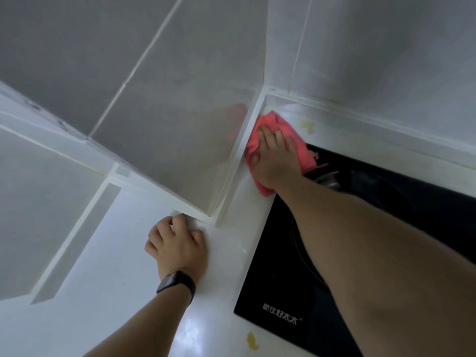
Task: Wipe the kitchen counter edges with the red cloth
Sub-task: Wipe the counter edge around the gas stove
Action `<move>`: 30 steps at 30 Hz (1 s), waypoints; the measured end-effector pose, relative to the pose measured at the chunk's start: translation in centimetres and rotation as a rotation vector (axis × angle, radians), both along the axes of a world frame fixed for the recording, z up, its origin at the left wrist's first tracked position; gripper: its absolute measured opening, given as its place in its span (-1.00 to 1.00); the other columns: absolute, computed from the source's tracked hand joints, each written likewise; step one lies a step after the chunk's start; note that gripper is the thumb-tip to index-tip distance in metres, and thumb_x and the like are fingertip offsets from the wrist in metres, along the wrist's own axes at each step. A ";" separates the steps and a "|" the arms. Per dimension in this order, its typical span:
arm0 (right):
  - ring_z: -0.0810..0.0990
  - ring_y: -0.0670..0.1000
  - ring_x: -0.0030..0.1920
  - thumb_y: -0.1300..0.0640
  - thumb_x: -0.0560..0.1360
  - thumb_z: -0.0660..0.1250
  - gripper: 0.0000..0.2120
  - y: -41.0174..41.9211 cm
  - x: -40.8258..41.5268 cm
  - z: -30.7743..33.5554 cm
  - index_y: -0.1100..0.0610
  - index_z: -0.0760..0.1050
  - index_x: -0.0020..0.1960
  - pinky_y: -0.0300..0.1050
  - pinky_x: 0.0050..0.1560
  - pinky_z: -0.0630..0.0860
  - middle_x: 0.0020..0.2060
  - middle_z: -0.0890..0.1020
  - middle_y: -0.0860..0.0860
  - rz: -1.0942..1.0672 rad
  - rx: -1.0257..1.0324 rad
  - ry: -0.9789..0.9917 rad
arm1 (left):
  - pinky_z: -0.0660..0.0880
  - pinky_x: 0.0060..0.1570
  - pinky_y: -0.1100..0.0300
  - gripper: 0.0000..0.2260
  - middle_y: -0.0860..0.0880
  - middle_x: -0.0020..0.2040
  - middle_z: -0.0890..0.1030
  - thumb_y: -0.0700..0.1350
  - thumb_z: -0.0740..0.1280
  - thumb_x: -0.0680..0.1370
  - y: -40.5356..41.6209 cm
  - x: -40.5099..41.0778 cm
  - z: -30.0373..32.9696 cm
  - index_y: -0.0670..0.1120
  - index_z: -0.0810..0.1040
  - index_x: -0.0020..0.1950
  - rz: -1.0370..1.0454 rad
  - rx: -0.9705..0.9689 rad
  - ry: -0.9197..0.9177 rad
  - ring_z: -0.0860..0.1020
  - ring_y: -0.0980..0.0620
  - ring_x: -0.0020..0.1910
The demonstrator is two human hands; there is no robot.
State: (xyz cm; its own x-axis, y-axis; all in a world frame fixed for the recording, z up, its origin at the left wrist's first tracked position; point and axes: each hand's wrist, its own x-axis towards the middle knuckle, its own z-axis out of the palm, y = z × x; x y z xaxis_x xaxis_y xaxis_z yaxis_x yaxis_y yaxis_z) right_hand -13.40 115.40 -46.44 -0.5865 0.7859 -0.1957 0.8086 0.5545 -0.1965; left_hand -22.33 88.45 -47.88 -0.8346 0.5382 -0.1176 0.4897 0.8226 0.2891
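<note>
The red cloth (284, 126) lies bunched on the white counter (123, 292) in the far inner corner, against the raised white edge strip (247, 140) at the foot of the tiled wall. My right hand (273, 155) presses flat on the cloth, fingers spread and pointing toward the corner. My left hand (177, 243) rests on the counter near the jutting wall corner, fingers bent and fingertips touching the edge strip there; it holds nothing. A black watch sits on that wrist.
A black glass cooktop (280, 266) is set into the counter under my right forearm, with a burner part showing beyond the cloth. Yellowish stains mark the counter near the cloth (307, 124) and at the front (252, 340). Grey tiled walls (164, 119) close in the back and left.
</note>
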 end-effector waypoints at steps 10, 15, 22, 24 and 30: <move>-0.12 0.10 0.67 -0.17 0.65 0.02 -0.29 -2.3 0.7 0.9 0.10 -0.06 0.69 0.09 0.65 -0.16 0.69 -0.05 0.04 0.092 -0.137 -0.043 | 0.22 0.34 -0.15 -0.79 -0.04 0.22 0.37 -0.08 0.19 0.54 -0.1 0.0 1.0 0.01 0.37 0.16 -0.024 -0.042 -0.025 0.26 -0.17 0.28; -0.13 0.12 0.67 -0.18 0.61 -0.21 -0.27 -0.4 0.3 0.6 0.15 -0.13 0.69 0.10 0.64 -0.20 0.69 -0.10 0.05 0.082 -0.073 -0.055 | 0.21 0.32 -0.13 -0.83 -0.03 0.19 0.36 -0.10 0.21 0.53 0.0 0.0 0.6 0.01 0.38 0.12 -0.018 -0.032 -0.007 0.26 -0.16 0.26; -0.06 0.16 0.67 -0.17 0.56 -0.26 -0.22 2.6 -0.4 -0.2 0.21 -0.08 0.68 0.12 0.64 -0.16 0.68 -0.03 0.11 0.086 -0.027 -0.043 | 0.24 0.29 -0.17 -0.74 -0.06 0.19 0.38 -0.02 0.08 0.47 0.1 -0.2 0.2 -0.03 0.40 0.10 -0.004 -0.047 0.030 0.28 -0.19 0.24; -0.04 0.16 0.67 -0.18 0.60 -0.23 -0.24 3.5 -0.7 -0.3 0.21 -0.05 0.68 0.12 0.64 -0.15 0.68 0.00 0.12 0.083 0.005 -0.044 | 0.24 0.30 -0.17 -0.75 -0.04 0.19 0.38 -0.03 0.09 0.47 0.1 -0.2 0.2 -0.01 0.40 0.10 -0.001 -0.036 0.013 0.28 -0.18 0.25; -0.23 0.08 0.67 -0.15 0.69 -0.18 -0.34 6.0 -1.4 0.1 0.16 -0.21 0.68 0.07 0.62 -0.30 0.68 -0.17 0.05 0.048 -0.036 -0.095 | 0.23 0.32 -0.16 -0.79 -0.02 0.18 0.37 -0.06 0.12 0.48 -0.1 -0.3 -0.4 0.01 0.40 0.09 -0.002 0.011 0.038 0.27 -0.17 0.26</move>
